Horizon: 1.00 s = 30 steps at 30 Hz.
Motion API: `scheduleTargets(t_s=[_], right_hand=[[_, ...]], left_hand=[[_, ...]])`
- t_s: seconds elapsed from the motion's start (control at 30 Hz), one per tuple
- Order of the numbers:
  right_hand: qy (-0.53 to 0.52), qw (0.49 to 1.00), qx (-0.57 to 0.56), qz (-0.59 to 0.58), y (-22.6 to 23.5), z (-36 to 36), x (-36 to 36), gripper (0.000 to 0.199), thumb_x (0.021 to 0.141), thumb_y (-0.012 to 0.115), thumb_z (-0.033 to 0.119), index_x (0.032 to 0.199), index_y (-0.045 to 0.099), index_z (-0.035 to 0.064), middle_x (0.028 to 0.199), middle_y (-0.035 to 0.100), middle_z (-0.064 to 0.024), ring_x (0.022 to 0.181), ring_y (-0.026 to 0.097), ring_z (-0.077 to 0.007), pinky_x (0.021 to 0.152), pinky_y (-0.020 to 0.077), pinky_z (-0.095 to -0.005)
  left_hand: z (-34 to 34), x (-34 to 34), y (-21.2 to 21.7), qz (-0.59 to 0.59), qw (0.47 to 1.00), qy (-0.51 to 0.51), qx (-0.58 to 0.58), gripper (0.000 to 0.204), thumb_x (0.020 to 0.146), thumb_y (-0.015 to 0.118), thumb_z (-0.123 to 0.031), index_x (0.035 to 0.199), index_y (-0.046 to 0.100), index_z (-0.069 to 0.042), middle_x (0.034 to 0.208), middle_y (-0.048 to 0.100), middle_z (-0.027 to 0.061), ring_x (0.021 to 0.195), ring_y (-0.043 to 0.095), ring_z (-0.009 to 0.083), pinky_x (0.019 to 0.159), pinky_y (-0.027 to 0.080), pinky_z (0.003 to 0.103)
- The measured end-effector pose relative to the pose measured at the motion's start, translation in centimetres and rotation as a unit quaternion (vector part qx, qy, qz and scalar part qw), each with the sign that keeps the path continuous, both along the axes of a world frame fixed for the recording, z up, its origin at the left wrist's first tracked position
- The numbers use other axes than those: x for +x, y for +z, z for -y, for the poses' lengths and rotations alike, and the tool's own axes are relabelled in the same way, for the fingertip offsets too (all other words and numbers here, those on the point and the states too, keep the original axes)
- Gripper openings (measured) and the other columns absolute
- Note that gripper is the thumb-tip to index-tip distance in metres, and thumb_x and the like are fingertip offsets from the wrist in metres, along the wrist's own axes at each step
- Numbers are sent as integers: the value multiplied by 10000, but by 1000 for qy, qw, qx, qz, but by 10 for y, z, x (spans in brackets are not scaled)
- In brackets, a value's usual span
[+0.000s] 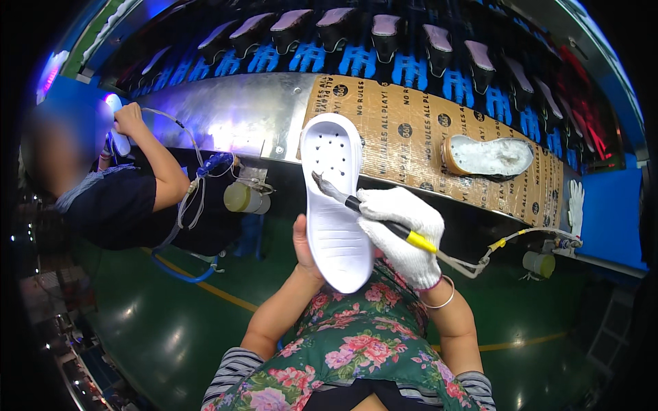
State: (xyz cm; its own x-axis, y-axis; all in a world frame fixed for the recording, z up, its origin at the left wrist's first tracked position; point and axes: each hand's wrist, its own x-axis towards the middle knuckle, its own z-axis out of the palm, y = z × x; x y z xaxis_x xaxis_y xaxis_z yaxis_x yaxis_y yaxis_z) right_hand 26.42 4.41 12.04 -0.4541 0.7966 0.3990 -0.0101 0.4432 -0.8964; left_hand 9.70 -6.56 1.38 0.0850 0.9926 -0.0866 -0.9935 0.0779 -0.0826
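Note:
A white shoe sole [339,243], with small dark holes in its far part, is held upward in front of me. My bare left hand [306,252] grips it from below and the left side, thumb along its edge and the other fingers hidden beneath. In a white knit glove, my right hand [406,229] is closed around a brush [336,192] with a black and yellow handle. The brush tip is over the sole's inner face, just below the holes; whether it touches cannot be made out. A thin hose runs from the handle's end toward the right.
A cardboard-covered bench [404,161] lies ahead, carrying another sole [490,156] with a whitish, uneven inside. Beyond it, a rack holds several dark shoe forms [387,31] on blue supports. Side cups [538,264] hang off the bench. At left, a co-worker's hand [129,120] is beside a white sole.

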Motion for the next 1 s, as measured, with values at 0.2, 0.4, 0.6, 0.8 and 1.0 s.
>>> scheduleTargets(t_s=[0.2, 0.4, 0.6, 0.8, 1.0], right_hand=[[-30, 976, 203, 72, 26, -12, -2, 321, 731, 863, 6, 1041, 815, 74, 1063, 807, -119, 952, 775, -295, 837, 603, -381], [-33, 942, 314, 112, 28, -16, -3, 409, 695, 825, 48, 1102, 815, 81, 1108, 793, -147, 987, 771, -322, 840, 595, -410], [27, 980, 192, 51, 13, -5, -1, 390, 797, 822, 65, 1179, 815, 143, 1148, 795, -96, 974, 761, -283, 835, 594, -384], [-25, 960, 274, 51, 4, -3, -10, 458, 672, 849, 25, 1123, 789, 78, 1132, 786, -143, 966, 763, -331, 845, 595, -425], [19, 985, 172, 12, 2, -8, 0, 353, 753, 837, 16, 1096, 798, 92, 1123, 802, -127, 979, 772, -321, 853, 606, -420]], left_hand=[[-11, 26, 4, 15, 1000, 15, -2, 1028, 939, 571, -790, 1688, 297, -142, 1675, 420, 163, 1507, 448, 380, 1249, 353, 591], [5, 37, -3, -161, 984, -9, -71, 986, 894, 721, -697, 1633, 402, -128, 1595, 529, 140, 1454, 526, 343, 1236, 404, 550], [0, 27, -17, -84, 996, -6, -8, 911, 948, 653, -696, 1621, 421, -126, 1599, 526, 147, 1441, 538, 357, 1228, 410, 563], [-9, 22, -13, -230, 972, 17, -41, 999, 946, 581, -772, 1662, 344, -117, 1643, 454, 191, 1485, 482, 371, 1253, 367, 554], [-35, 19, -6, -54, 990, 53, 121, 1085, 930, 467, -873, 1678, 298, -105, 1642, 420, 260, 1501, 451, 401, 1261, 351, 556]])
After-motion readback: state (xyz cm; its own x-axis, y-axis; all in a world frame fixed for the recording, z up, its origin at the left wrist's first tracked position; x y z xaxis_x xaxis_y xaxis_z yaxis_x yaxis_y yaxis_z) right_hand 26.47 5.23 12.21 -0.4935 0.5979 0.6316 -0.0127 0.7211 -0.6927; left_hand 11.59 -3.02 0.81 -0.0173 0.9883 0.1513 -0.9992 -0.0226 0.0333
